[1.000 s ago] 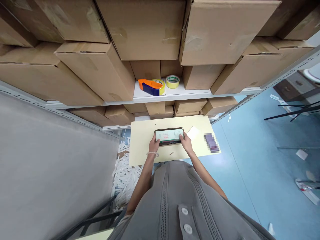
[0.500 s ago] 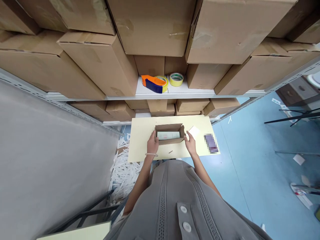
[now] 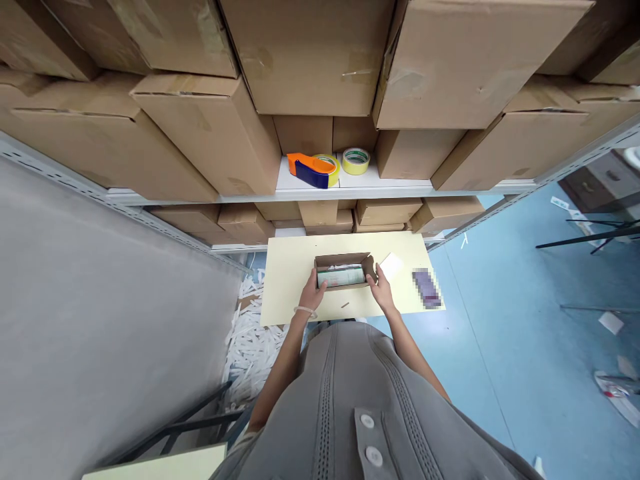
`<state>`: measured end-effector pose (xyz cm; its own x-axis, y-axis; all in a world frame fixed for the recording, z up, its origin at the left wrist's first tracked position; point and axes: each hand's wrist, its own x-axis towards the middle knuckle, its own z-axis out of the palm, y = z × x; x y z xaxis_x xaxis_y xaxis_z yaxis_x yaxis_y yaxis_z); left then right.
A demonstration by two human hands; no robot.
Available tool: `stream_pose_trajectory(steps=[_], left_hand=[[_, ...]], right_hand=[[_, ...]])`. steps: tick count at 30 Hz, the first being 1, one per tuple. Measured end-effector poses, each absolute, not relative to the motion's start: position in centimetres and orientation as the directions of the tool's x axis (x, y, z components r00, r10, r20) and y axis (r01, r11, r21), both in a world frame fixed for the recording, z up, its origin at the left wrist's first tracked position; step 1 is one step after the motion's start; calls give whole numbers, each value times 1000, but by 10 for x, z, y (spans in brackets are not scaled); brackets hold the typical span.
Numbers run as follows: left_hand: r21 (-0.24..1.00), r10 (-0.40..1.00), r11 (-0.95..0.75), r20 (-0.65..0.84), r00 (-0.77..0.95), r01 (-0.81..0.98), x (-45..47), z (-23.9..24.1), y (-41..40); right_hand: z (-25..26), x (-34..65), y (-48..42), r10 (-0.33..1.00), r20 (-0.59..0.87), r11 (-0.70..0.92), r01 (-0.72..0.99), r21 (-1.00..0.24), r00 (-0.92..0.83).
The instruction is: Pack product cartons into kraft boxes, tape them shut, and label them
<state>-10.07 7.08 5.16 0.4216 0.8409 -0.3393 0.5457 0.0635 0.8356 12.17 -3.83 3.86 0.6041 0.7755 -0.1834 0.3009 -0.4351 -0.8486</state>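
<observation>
A small open cardboard box (image 3: 336, 260) is above the pale yellow table, held between my two hands. My left hand (image 3: 312, 293) grips its left end, thumb at the near corner. At the right end, my right hand (image 3: 381, 291) has its fingers closed on the wall beside a raised flap. Inside lies a pale green and white package (image 3: 341, 276) along the near side. Something white shows behind the package, too small to name. A white paper (image 3: 391, 265) lies just right of the box.
On the table (image 3: 287, 267) are a blurred purple phone-like object (image 3: 427, 288) and a small stick (image 3: 345, 305). The shelf ahead bears an orange and blue tape dispenser (image 3: 313, 171), a tape roll (image 3: 355, 161) and several large cartons (image 3: 310, 60). Shredded paper (image 3: 253, 347) covers the floor at left.
The box has tilted and come slightly nearer. The package now rests against the near wall, with white material visible behind it. My left thumb has moved onto the near corner.
</observation>
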Motion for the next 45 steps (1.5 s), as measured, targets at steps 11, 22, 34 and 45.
stream_pose_trajectory(steps=[11,22,34,45], left_hand=[[742,891,-83,-244,383,665,-80,47,54],[588,846,-216,-286,450,780,-55,39,60],[408,808,-356,-317,496,841,-45,36,58],[423,780,-341,-371,503,840,-44,37,61]], right_hand=[[50,100,-25,806,-196,-558,605,-569,559],[58,92,-9,879,-167,-477,806,-351,447],[71,68,37,807,-443,-426,904,22,391],[69,84,43,826,-451,-436,891,-128,339]])
